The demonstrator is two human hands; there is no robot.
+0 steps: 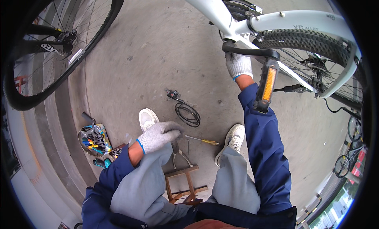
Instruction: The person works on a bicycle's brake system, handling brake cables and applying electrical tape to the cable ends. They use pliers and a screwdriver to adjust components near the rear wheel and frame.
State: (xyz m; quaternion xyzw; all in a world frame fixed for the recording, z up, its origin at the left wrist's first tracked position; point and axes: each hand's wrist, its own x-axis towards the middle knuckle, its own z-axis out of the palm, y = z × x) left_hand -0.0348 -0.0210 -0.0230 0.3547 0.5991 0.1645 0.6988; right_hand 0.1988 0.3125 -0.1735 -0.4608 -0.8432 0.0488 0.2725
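Observation:
My right hand (pixel 238 66) in a grey-white knit glove reaches up to the bottom bracket of a white bicycle frame (pixel 215 10), its fingers hidden behind the black crank and pedal (pixel 268 87). My gloved left hand (pixel 157 135) hovers by my left knee, fingers loosely extended, holding nothing visible. Beneath and beside it on the concrete lie metal pliers (pixel 182 156) and a yellow-handled screwdriver (pixel 209 142). Further forward is a black part with a coiled cable (pixel 187 114).
A detached wheel (pixel 29 99) stands at upper left beside concrete steps (pixel 59 122). A tray of tools (pixel 94 138) sits at left. A small wooden stand (pixel 175 173) is between my legs. Other bicycles (pixel 343 162) are at far right.

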